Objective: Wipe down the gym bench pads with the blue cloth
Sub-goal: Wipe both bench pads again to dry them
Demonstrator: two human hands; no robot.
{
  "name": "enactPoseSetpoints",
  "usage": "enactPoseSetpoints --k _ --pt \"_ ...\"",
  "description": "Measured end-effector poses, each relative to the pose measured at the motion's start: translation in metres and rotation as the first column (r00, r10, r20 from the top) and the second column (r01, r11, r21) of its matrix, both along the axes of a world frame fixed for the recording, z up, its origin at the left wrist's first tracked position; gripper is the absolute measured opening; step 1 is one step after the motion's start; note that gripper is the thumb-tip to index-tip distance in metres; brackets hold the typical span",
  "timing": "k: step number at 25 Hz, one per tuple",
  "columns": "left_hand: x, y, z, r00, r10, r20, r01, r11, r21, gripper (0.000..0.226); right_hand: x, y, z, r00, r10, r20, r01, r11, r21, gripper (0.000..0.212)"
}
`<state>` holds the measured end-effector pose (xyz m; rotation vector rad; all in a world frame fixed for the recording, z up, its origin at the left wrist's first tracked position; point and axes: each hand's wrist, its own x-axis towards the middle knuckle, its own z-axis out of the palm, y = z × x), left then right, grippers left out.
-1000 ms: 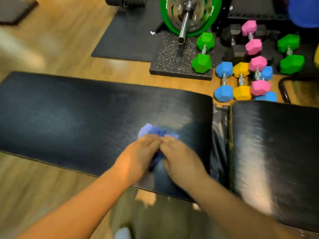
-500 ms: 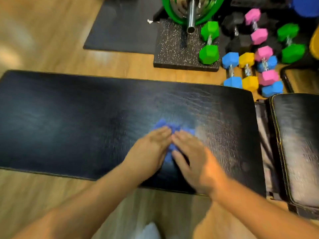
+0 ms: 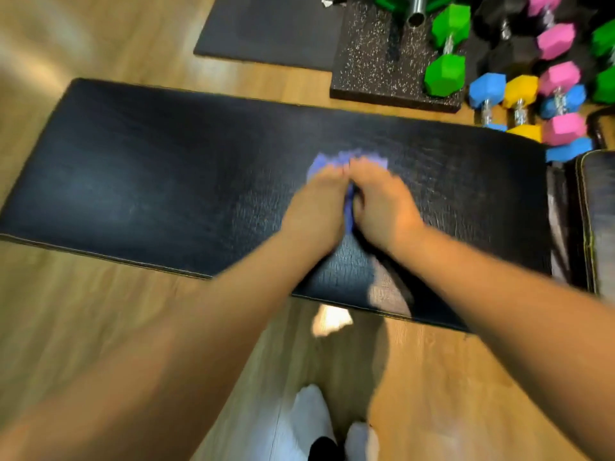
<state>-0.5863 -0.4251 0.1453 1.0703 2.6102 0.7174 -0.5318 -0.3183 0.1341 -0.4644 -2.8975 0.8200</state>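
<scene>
**Midway through the wipe-down**

Both hands lie side by side on the crumpled blue cloth [image 3: 320, 165]. The left hand [image 3: 316, 207] and the right hand [image 3: 382, 202] press it onto the long black textured vinyl bench pad [image 3: 149, 181], right of the pad's middle and towards its far edge. Motion blur hides whether the fingers lie flat on the cloth or bunch it up, so beyond the downward press I cannot tell the grip.

The step in hand looks like the wiping of this long pad. The next move probably calls for steady pressure while the cloth slides along the surface, hands kept together so the cloth does not slip out from under them. The shorter black bench pad with pale stitching [image 3: 599, 211] sits at the right edge, across a narrow gap, and likely needs its own pass.

No container shows anywhere. The green hexagonal dumbbell [image 3: 446, 44] lies loose on the speckled black rubber mat [image 3: 376, 61] beyond the bench, with other coloured dumbbells beside it.
</scene>
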Motion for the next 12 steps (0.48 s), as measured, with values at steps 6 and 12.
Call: enactPoseSetpoints --k 6,12 --pt "0.068 -0.112 -0.026 0.981 -0.178 -0.076 0.168 0.978 -0.122 0.049 0.087 -0.06 -0.022 0.959 0.277 0.065 -0.279 0.96 0.026 0.054" --pt "-0.069 -0.043 -0.038 0.978 -0.154 -0.143 0.119 0.967 -0.227 0.055 -0.06 -0.019 -0.021 0.951 0.207 0.229 -0.257 0.942 0.217 0.055"
